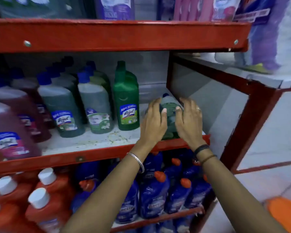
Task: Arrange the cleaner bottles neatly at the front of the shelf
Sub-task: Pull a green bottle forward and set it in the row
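Both hands cup one green bottle (169, 113) at the middle shelf's (84, 142) right front: left hand (154, 122), right hand (188, 121) on its sides. Best to seat it upright, label out, level with the dark green bottle (127, 101) beside it.

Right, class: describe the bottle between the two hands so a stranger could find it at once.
Find the middle red shelf, then its right end by the glass side panel. There the green bottle stands at the front edge, alone of its row in being flanked by both hands.
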